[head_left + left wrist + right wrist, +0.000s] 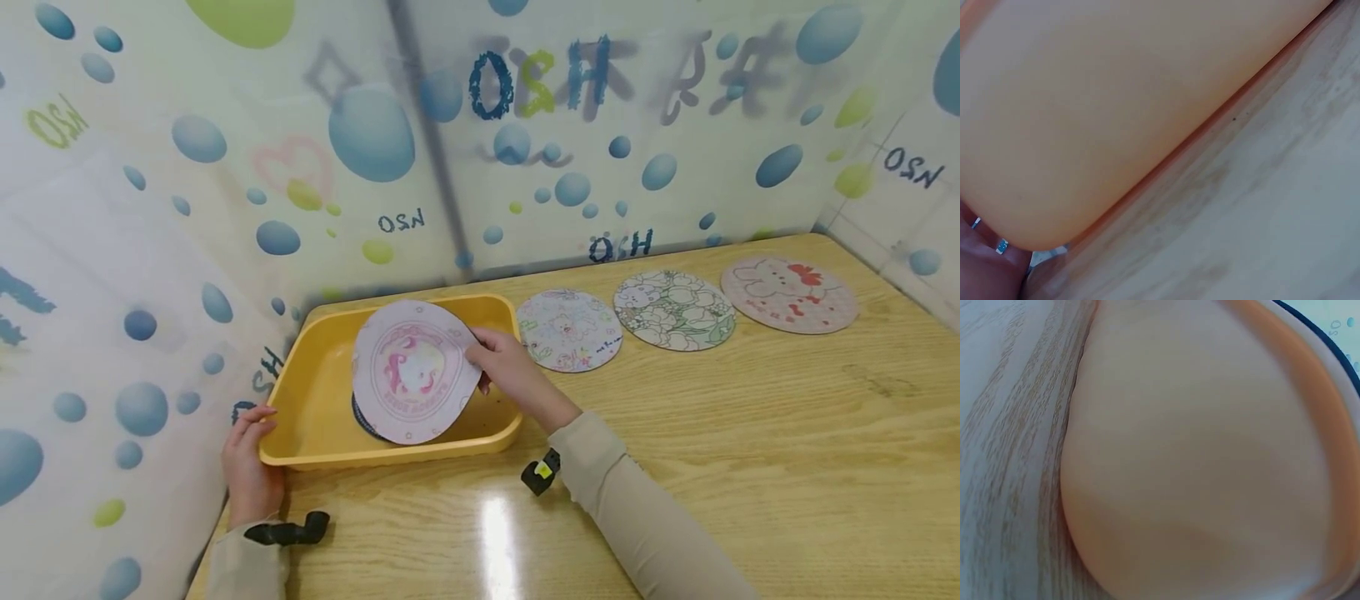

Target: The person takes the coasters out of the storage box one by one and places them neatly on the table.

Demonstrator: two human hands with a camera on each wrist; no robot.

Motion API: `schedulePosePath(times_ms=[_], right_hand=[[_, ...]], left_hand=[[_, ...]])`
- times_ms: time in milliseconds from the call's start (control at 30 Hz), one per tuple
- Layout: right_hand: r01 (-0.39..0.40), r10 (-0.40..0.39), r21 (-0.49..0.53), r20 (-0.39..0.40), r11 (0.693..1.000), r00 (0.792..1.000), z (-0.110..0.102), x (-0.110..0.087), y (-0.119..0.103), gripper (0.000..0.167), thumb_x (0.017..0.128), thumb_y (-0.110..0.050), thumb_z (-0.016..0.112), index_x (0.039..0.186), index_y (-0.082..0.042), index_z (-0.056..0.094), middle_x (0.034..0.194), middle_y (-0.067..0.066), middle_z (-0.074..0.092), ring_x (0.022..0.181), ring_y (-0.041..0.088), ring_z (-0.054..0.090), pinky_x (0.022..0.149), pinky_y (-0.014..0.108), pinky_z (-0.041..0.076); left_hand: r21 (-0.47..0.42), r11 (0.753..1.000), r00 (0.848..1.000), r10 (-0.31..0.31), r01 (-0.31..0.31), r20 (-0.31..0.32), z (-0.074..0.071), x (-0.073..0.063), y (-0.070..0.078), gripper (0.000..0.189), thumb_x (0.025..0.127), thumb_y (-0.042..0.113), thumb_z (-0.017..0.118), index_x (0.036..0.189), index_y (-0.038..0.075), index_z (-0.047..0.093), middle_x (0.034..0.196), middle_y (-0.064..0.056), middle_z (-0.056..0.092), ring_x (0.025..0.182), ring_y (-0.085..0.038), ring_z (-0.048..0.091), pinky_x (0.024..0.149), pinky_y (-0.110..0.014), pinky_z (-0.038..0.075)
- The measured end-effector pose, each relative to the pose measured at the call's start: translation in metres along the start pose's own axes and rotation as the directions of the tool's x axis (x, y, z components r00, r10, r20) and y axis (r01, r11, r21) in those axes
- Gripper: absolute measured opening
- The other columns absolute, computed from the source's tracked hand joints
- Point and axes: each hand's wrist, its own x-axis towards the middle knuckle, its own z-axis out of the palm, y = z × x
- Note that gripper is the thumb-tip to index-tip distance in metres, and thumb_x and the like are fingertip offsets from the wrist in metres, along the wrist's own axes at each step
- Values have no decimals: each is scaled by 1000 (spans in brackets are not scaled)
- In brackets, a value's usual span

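My right hand (517, 371) pinches the right edge of a round pink placemat (416, 375) with a cartoon print, thumb on its upper face. The mat is tilted over a yellow plastic basin (311, 400), and the dark edge of another round mat (365, 421) shows beneath its lower left side. My left hand (251, 467) grips the basin's left rim near the front corner, fingertips over the edge. In the left wrist view, part of that hand (988, 269) shows by the basin's corner (1041, 225). The basin's outer wall (1197, 456) fills most of the right wrist view.
Right of the basin, three round printed mats lie in a row: a colourful one (573, 329), a green floral one (675, 310) and a pink rabbit one (790, 293). They are on a wooden table (750, 433). A bubble-patterned curtain (525, 208) hangs behind and at the left.
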Motion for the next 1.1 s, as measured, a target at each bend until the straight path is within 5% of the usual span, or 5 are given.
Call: schedulePosePath(times_ms=[1100], right_hand=[[21, -21, -12, 6, 1000, 1000, 0, -1, 0, 16, 88, -12, 42, 92, -5, 56, 68, 12, 51, 51, 19, 44, 44, 38, 41]], left_hand=[[29, 999, 1000, -22, 23, -11, 0, 0, 1, 16, 88, 2, 45, 96, -4, 58, 112, -6, 45, 103, -22, 43, 82, -23, 46]])
